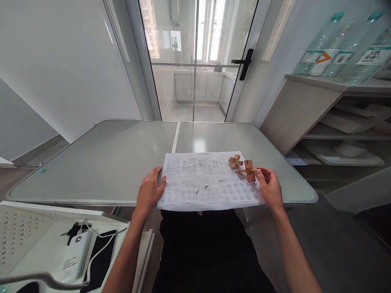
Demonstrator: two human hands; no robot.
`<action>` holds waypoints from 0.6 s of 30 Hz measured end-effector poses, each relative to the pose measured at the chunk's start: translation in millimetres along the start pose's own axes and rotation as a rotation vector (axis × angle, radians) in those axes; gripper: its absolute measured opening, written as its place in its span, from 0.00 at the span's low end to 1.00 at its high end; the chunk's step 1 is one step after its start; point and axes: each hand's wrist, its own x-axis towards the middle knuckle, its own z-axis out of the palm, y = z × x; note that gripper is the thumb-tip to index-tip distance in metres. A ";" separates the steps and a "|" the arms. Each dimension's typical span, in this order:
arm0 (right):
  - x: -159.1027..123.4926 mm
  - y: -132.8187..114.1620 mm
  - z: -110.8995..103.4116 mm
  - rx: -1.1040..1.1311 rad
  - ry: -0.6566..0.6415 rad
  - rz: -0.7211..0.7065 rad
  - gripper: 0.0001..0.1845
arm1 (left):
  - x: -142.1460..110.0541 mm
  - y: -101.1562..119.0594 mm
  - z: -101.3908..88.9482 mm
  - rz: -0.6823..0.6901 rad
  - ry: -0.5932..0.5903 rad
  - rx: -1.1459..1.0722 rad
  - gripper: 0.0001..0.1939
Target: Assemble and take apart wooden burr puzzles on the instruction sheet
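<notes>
Just left of right hand (270,189): wooden block (250,176).

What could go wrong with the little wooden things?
The wooden block could slip or drop, since the right hand seems to hold only the end of its thin stick.
That stick's other end is close to the knobbly wooden puzzle, so it might bump it.
The paper pokes past the table's near edge; a tug could shift the puzzle.

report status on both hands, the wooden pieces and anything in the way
Left hand at left edge of printed sheet. Right hand pinching stick across flat wooden piece. Interlocked wooden block close by; nothing seen blocking hands.
</notes>
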 end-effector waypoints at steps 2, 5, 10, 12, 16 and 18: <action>-0.3 -0.4 -0.2 -0.003 -0.001 0.002 0.27 | 0.3 -0.7 -0.2 -0.001 -0.004 -0.003 0.26; -1.1 -2.6 -0.2 -0.002 0.000 -0.004 0.26 | 0.5 -1.5 -0.1 0.001 -0.004 -0.013 0.26; -3.0 -7.7 1.0 -0.011 0.002 -0.012 0.26 | 0.7 -1.8 0.7 -0.003 -0.001 -0.024 0.25; -3.4 -8.4 1.4 -0.013 0.000 -0.010 0.26 | 0.8 -1.7 0.6 -0.008 0.002 -0.027 0.25; -2.8 -6.1 1.7 -0.008 -0.003 -0.013 0.25 | 0.8 -1.4 -0.2 -0.004 0.004 -0.031 0.25; -2.0 -3.9 1.6 -0.003 -0.002 -0.018 0.25 | 0.8 -1.3 -0.4 -0.002 0.003 -0.029 0.25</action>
